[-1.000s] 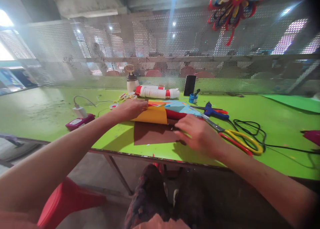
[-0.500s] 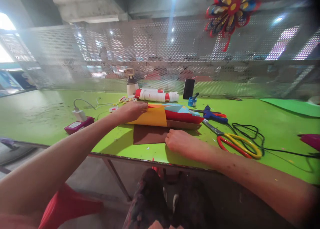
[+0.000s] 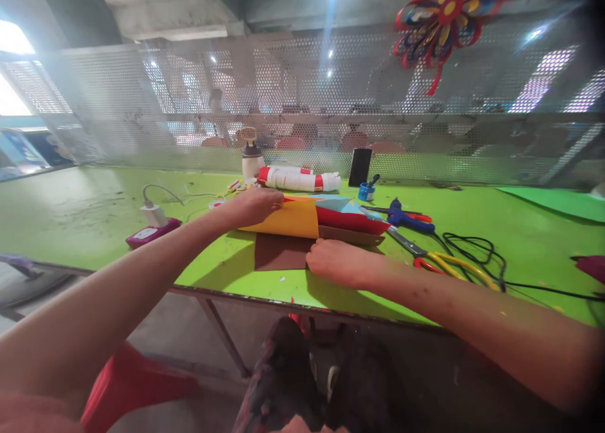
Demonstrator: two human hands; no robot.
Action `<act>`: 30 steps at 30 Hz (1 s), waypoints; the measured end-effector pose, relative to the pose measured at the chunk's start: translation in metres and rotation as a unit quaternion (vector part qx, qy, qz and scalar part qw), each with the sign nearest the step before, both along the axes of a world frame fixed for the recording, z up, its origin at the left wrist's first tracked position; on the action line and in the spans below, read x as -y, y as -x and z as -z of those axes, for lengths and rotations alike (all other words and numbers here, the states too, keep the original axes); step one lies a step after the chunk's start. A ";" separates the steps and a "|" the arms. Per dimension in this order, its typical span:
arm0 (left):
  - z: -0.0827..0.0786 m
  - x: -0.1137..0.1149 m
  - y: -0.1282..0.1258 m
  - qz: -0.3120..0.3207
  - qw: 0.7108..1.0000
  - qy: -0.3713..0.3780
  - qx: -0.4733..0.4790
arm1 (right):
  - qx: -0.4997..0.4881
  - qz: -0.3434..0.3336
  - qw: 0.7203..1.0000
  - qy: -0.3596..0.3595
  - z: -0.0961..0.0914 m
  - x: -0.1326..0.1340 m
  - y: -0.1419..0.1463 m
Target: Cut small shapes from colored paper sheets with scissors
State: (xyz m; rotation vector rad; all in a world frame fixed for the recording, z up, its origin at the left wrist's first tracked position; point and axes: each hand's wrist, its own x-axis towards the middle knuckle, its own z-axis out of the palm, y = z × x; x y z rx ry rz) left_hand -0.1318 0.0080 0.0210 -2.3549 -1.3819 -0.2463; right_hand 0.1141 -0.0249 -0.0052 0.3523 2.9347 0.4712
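Note:
My left hand (image 3: pixel 259 206) is closed on the upper edge of a yellow sheet of paper (image 3: pixel 295 222), which is folded over in a stack. Red (image 3: pixel 343 220) and light blue sheets (image 3: pixel 338 203) show at the stack's right side. Under them lies a brown sheet (image 3: pixel 280 252), its near part flat on the green table. My right hand (image 3: pixel 338 263) has its fingers curled down on the brown sheet, just in front of the yellow fold. Its fingertips are partly hidden. Large scissors (image 3: pixel 411 247) with red and yellow handles lie right of the stack, partly behind my right forearm.
On the green table (image 3: pixel 108 196), a blue glue gun (image 3: pixel 410 220) with a black cord (image 3: pixel 472 241) lies to the right. Behind the paper are a bottle (image 3: pixel 251 162), a white-and-red roll (image 3: pixel 300 179), a phone (image 3: pixel 360 167) and a blue jar (image 3: pixel 367 191). A purple power block (image 3: pixel 152 233) stands left.
My right hand has slid slightly left along the brown sheet, and its forearm now covers more of the scissors' handles. My left hand keeps its hold on the folded paper.

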 end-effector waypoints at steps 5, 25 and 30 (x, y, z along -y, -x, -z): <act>-0.006 0.000 0.000 -0.005 1.000 -0.002 0.006 | -0.045 0.045 0.998 -0.012 0.005 -0.006 0.007; -0.018 -0.008 0.007 -0.002 0.997 0.018 0.078 | -0.234 0.140 0.957 -0.095 -0.041 -0.048 -0.018; -0.015 -0.008 0.007 -0.014 0.996 0.008 0.088 | -0.247 0.108 0.959 -0.092 -0.034 -0.046 -0.027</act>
